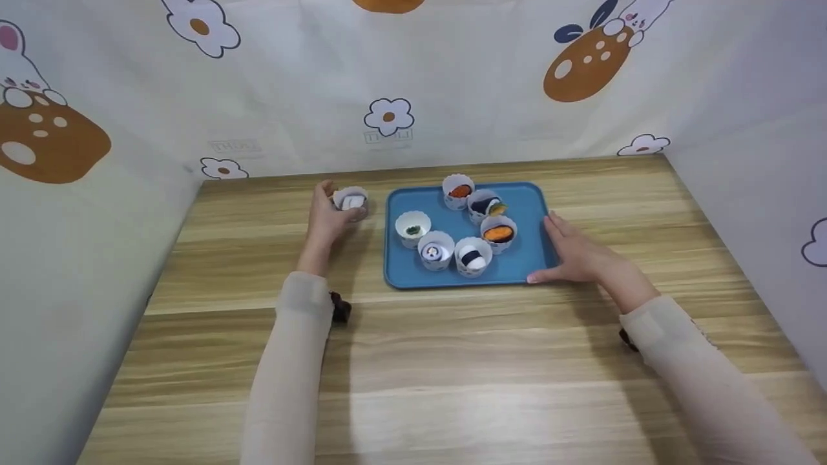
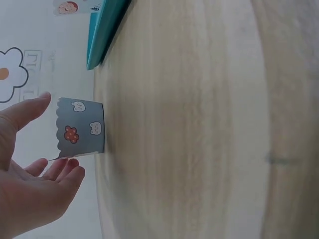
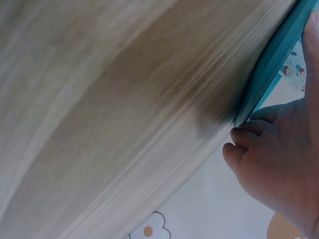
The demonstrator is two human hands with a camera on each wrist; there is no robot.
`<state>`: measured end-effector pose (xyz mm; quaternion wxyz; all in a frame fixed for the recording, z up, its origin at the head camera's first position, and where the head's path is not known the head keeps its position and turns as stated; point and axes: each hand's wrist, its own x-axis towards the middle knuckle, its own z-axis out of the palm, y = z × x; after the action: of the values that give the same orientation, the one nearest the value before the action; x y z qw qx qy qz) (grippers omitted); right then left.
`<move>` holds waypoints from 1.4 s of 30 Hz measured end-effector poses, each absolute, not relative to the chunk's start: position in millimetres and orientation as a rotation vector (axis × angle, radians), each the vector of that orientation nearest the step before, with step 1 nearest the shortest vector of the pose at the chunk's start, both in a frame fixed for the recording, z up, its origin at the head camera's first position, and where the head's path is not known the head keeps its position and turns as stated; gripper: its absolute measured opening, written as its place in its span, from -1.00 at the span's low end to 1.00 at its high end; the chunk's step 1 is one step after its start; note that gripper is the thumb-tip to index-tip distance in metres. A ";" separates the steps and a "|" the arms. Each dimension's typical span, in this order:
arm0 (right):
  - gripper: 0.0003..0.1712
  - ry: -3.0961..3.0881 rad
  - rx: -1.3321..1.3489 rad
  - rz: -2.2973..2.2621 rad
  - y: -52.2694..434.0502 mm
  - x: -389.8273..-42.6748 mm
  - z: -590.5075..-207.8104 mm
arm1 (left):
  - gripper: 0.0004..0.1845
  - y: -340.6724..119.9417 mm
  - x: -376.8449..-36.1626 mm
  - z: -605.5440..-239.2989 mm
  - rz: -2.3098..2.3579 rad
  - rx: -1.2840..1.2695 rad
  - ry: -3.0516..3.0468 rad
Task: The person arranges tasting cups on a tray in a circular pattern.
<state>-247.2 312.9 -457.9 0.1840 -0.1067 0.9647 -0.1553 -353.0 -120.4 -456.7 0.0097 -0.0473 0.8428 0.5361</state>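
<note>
In the head view my left hand (image 1: 328,219) is around a small scalloped paper cup (image 1: 352,205) standing on the wooden table left of the tray. A white item lies inside that cup. The left wrist view shows the cup's grey side (image 2: 82,127) with bear and red flower prints; the fingers reach its lower side, while the thumb appears slightly apart from the rim. My right hand (image 1: 575,255) rests at the right edge of a blue tray (image 1: 530,258), thumb near the front corner, fingers fairly straight along the side. In the right wrist view the fingers touch the tray's rim (image 3: 256,84).
Several paper cups stand on the tray, holding sushi-like pieces: orange-topped (image 1: 498,234), black-banded white (image 1: 473,257), a round roll (image 1: 435,250), red (image 1: 459,192), a dark one (image 1: 486,206) and a green bit (image 1: 413,230). A patterned curtain (image 1: 310,90) encloses the table.
</note>
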 end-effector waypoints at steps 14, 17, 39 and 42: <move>0.57 2.710 -0.287 -0.423 313.1 -247.3 -456.7 | -0.15 -113.0 -356.9 -468.2 1.592 -0.189 2.676; 0.58 2.711 -0.278 -0.430 314.1 -247.1 -456.7 | -0.19 -110.7 -357.8 -468.1 1.574 -0.211 2.687; 0.57 2.693 -0.261 -0.433 312.7 -247.7 -456.4 | -0.32 -108.1 -359.1 -462.6 1.512 -0.247 2.692; 0.58 2.692 -0.251 -0.430 312.5 -247.8 -456.0 | -0.32 -107.0 -359.7 -460.4 1.509 -0.230 2.700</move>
<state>-247.8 312.5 -456.0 0.2006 -0.0897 0.9633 -0.1539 -359.7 -107.0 -460.4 0.0201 -0.0742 0.8704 0.4864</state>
